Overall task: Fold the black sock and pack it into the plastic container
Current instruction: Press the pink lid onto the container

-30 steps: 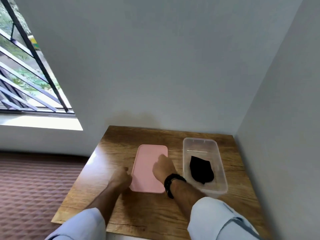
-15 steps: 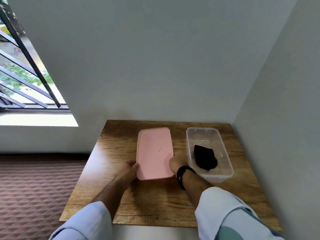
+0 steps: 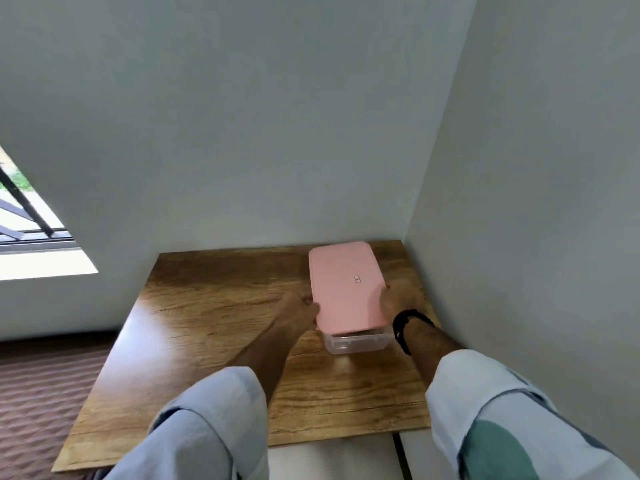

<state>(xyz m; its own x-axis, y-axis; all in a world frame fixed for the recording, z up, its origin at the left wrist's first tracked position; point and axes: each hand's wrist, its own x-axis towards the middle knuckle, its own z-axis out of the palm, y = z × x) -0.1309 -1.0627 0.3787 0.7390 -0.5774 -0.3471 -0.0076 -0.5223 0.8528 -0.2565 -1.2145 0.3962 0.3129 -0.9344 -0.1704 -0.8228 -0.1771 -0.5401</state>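
Both hands, left hand and right hand, clamping flat pink rectangular lid over clear plastic container, on grained wooden tabletop in grey-walled corner.

Wooden tabletop, grain visible, set into room corner, far and right edges against walls. Clear plastic container resting directly on it, far right area, near corner. Rest of surface bare wood, glare patch at left.

A wooden table stands in the corner, near a barred window
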